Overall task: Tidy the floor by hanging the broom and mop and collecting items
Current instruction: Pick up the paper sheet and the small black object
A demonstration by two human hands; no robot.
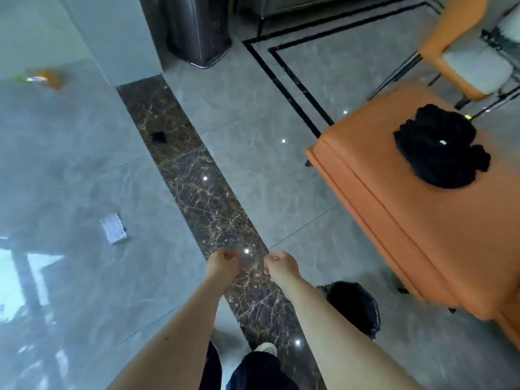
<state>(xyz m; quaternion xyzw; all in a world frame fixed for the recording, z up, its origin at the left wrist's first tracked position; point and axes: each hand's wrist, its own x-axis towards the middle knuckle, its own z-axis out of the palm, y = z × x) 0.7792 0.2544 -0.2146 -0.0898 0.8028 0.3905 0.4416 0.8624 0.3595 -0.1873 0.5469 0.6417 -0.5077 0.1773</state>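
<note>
Both hands are curled into loose fists with nothing visible in either: the left hand [222, 261] and the right hand [281, 264] hang side by side, close but not touching, at the ends of bare forearms stretched forward and down over the floor. Below them show dark trouser legs and one pale shoe [266, 348].

Just right of the right forearm stands one bin lined with a black bag [357, 308], beside the near corner of an orange upholstered bench [408, 220]. A crumpled black garment [439, 147] lies on the bench top.

Glossy grey marble tiles [267, 170] cover the floor, crossed by a strip of dark brown veined marble [208, 204] that runs from under the hands away to the upper left. Three loose items lie on it: one small white box [114, 228] on the grey tile left of the strip; one small black scrap [159, 136] farther off on the brown strip; and one blurred orange packet [45, 77] at the far left.

Farthest away stand a tall dark metal bin [197, 32] by the wall corner and one orange chair [461, 52] with a grey seat. No broom or mop is in view.
</note>
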